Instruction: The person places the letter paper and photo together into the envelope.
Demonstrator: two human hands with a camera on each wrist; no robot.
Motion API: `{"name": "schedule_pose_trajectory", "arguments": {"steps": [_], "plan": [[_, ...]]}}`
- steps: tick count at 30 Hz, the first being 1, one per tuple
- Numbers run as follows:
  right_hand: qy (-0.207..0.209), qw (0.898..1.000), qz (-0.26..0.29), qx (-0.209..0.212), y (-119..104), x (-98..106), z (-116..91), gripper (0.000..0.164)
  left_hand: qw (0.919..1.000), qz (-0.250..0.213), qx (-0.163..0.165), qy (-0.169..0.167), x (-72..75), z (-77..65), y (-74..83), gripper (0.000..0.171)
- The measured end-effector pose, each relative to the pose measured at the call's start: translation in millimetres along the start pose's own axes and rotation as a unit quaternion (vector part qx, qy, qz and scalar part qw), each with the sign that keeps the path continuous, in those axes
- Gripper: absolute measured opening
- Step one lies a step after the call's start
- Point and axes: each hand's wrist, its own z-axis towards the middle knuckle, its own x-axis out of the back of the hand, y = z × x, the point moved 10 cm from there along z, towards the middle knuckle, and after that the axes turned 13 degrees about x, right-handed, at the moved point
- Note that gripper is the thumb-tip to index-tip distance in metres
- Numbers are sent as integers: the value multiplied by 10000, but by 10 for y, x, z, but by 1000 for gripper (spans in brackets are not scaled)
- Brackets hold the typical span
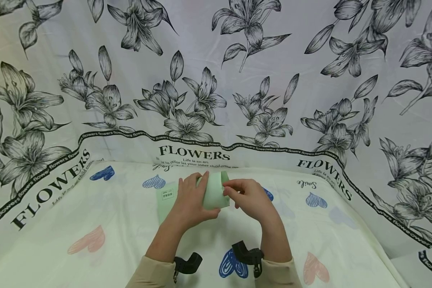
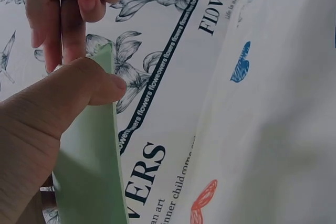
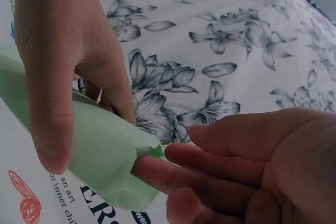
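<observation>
A pale green paper packet (image 1: 213, 196) with a small printed label bends upward in the head view. My left hand (image 1: 191, 198) grips it from above, thumb on one face and fingers on the other. Its thumb lies across the green paper (image 2: 89, 166) near the upper edge in the left wrist view. Close at the packet's right end is my right hand (image 1: 246, 196). In the right wrist view, its fingers (image 3: 149, 173) reach to a ragged, torn edge, one fingertip at the notch, while the thumb stands off the paper. The packet's inside is mostly hidden.
A white cloth (image 1: 129, 228) with blue and pink hearts covers the surface under my hands. Behind it rises a white curtain (image 1: 198, 52) with black flower drawings and lettering. Black camera mounts (image 1: 188, 264) sit on both wrists by beige sleeves.
</observation>
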Motion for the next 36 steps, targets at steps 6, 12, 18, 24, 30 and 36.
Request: {"name": "schedule_pose_trajectory", "arguments": {"steps": [6,12,18,24,30,36], "plan": [[-402,9985,318,203,-3,-66,6,32,9999,-15,96,-87,2,16,-50,110],[-662,9946,750,260,9,-160,13,33,9998,-140,-108,-29,-3,6,-1,108],[-1211,9852,1201,192,29,-276,-21,34,9980,-158,-597,113,-25,-42,153,102],[-1632,9786,1255,68,75,-350,-75,32,9956,-171,-919,58,-69,-105,295,100],[-1928,9723,1314,-116,127,-358,-149,35,9928,-164,-1186,-1,-124,-148,433,94],[-1899,9745,1192,-102,123,-287,-169,35,9919,-11,-1271,-53,-170,-160,464,92]]}}
